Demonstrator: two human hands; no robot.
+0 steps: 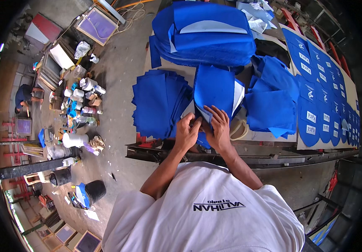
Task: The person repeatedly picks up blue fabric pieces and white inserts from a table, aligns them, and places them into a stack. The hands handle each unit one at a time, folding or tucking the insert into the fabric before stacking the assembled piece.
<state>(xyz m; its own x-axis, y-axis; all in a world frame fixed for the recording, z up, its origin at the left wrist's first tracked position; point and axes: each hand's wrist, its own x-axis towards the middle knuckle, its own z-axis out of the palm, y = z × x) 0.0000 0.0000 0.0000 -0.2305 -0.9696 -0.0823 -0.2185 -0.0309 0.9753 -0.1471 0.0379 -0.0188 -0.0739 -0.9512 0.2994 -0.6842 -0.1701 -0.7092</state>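
At the table's near edge, both hands work at the near end of a blue fabric piece [214, 84] with a white patch on its right side. My left hand [188, 133] is closed, its fingertips pinching the piece's left near edge. Bent over the near end, my right hand [217, 128] grips it between thumb and fingers, its fingertips on top. Exactly how many layers they hold is hidden. To the left lies a fanned stack of blue fabric pieces [158, 103]; to the right is another loose blue pile [271, 98]. A large blue fabric stack [208, 42] rises behind.
Printed blue pieces [315, 92] lie in rows on a board at the right. A dark metal rail [265, 160] runs along the table's front. A white roll of tape [240, 130] sits near my right hand. Bottles and buckets [74, 140] crowd the floor at left, where another person [24, 98] bends.
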